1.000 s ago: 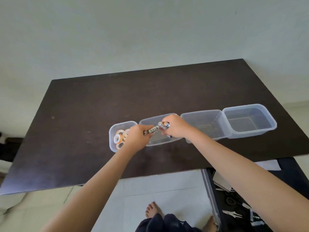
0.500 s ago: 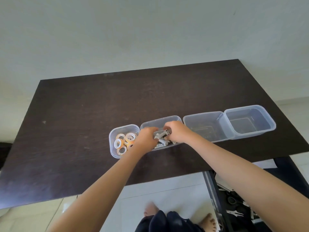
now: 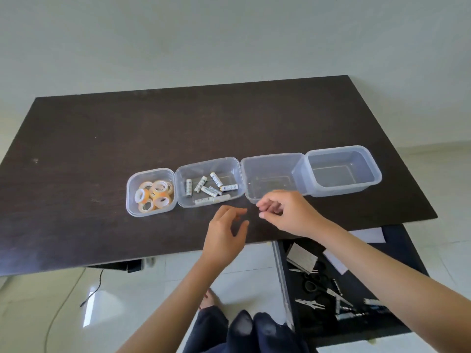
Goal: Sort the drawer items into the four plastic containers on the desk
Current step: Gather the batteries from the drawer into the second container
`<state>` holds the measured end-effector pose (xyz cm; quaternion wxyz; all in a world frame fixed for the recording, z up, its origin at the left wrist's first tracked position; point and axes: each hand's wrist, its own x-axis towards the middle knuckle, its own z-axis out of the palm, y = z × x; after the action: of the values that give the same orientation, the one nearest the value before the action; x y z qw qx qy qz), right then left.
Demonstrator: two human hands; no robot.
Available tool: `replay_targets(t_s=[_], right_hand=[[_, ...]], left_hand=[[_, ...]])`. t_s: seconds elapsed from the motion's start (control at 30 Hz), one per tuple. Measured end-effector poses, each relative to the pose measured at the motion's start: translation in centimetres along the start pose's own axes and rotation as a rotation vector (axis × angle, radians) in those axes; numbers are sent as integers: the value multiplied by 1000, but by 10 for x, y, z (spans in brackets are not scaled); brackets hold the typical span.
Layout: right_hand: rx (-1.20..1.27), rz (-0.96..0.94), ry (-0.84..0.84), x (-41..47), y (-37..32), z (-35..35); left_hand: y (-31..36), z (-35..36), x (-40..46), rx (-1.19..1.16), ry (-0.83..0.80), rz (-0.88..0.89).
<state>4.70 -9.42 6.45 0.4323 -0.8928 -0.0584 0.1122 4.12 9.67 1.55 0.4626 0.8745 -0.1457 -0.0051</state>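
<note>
Four clear plastic containers stand in a row on the dark desk (image 3: 102, 154). The leftmost container (image 3: 132, 197) holds several tape rolls (image 3: 155, 193). The second container (image 3: 237, 171) holds several white batteries (image 3: 212, 188). The third container (image 3: 297, 161) and the rightmost container (image 3: 374, 169) hold nothing. My left hand (image 3: 225, 236) hovers over the desk's front edge, fingers loosely spread and holding nothing. My right hand (image 3: 285, 212) is just in front of the third container, fingers loosely curled with nothing in them. The open drawer (image 3: 395, 253) at lower right holds scissors (image 3: 314, 285), pliers (image 3: 309, 303) and more batteries (image 3: 372, 301).
A staple block (image 3: 302, 258) and white paper slips (image 3: 336, 261) lie in the drawer. A black cable (image 3: 91, 291) runs over the tiled floor under the desk. My feet and dark trousers (image 3: 244, 329) are at the bottom.
Both hands let the batteries go into the second container and drew back toward me, now holding nothing. The view tilted down, showing more of the drawer.
</note>
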Motion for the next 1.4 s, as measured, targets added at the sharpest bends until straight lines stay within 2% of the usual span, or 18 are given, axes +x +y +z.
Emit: replay_targets(t_s=[0.13, 0.27, 0.33, 0.47, 0.57, 0.67, 0.97, 1.13, 1.27, 1.4], right_hand=[[-42, 51, -172, -64, 50, -25], [-203, 208, -394, -120, 123, -50], [-261, 299, -448, -145, 163, -63], [-275, 470, -438, -188, 229, -81], [-334, 528, -406, -205, 268, -89], [-421, 575, -391, -210, 293, -90], [-494, 579, -529, -202, 321, -71], [-345, 477, -557, -201, 321, -56], [-235, 454, -485, -201, 317, -49], [-223, 402, -374, -197, 313, -51]], left_hand=[[37, 66, -41, -53, -53, -20], [60, 138, -74, -13, -273, -92], [63, 172, -89, 22, -389, -171], [55, 224, -107, 212, -646, -370], [50, 242, -112, 396, -854, -461], [50, 253, -117, 453, -1006, -519], [44, 270, -126, 336, -918, -585], [44, 278, -125, 214, -913, -619], [42, 282, -122, 198, -817, -615], [38, 279, -120, 307, -711, -564]])
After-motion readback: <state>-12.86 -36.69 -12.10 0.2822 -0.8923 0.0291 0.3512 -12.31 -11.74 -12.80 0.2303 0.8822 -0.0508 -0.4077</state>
